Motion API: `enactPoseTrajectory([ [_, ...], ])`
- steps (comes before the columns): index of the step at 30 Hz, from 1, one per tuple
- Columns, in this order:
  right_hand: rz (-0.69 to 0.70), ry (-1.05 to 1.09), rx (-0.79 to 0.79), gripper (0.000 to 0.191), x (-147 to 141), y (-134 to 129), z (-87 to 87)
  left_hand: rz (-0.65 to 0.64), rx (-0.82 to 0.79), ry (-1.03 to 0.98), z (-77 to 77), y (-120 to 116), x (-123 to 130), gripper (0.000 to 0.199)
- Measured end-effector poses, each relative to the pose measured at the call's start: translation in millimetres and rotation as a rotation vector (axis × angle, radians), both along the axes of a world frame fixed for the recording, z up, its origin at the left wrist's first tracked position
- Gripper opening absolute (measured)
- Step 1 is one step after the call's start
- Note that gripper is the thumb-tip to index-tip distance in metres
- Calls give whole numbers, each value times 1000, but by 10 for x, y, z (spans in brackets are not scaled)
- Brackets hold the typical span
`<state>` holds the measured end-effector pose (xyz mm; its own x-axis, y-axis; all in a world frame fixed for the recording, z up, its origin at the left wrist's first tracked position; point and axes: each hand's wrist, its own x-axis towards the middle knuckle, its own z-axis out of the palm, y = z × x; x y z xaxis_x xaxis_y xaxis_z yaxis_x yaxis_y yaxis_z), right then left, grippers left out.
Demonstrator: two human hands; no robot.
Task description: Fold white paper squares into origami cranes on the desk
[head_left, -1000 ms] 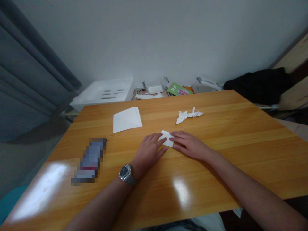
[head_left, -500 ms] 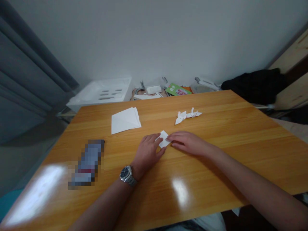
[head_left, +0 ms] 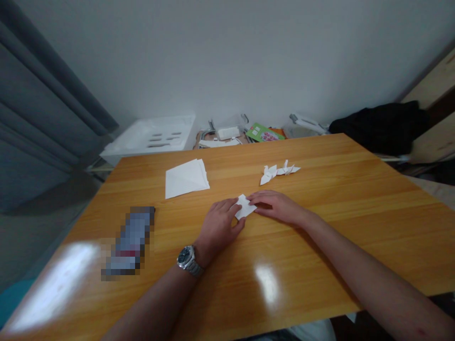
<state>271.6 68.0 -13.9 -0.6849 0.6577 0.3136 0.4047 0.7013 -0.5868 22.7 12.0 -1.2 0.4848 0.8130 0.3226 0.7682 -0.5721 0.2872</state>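
Note:
A small folded square of white paper lies on the wooden table between my hands. My left hand, a metal watch on its wrist, presses the paper's left side with its fingers; the thumb is at the near edge. With its fingertips, my right hand grips the paper's right corner, partly hiding it. Beyond my right hand are two white origami cranes, side by side and touching or nearly so. A stack of white paper sheets rests farther back on the left.
A phone-like device, pixelated, lies on the table's left side. Behind the table's far edge are a white tray, a green booklet and assorted items. Black cloth is heaped at the back right.
My right fingers have shifted slightly up along the paper's right side, and more of its right corner shows. My left hand stays on the paper. The view has moved a little.

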Motion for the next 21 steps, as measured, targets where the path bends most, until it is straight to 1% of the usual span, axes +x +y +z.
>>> enactPoseTrajectory([
  [4,1,48,-13,18,11,1,-48,-17,-2,-7,-30,3,-24,35],
  [7,3,76,-27,16,19,-5,-52,-47,-4,-18,-48,13,-51,38],
  [13,-6,81,-85,15,34,-21,1,-89,-3,15,-45,23,-81,35],
  [18,-13,64,-133,16,53,-30,46,-154,-28,11,-38,32,-95,37],
  [21,-28,52,-151,16,69,-37,56,-223,-80,9,-15,33,-139,35],
])
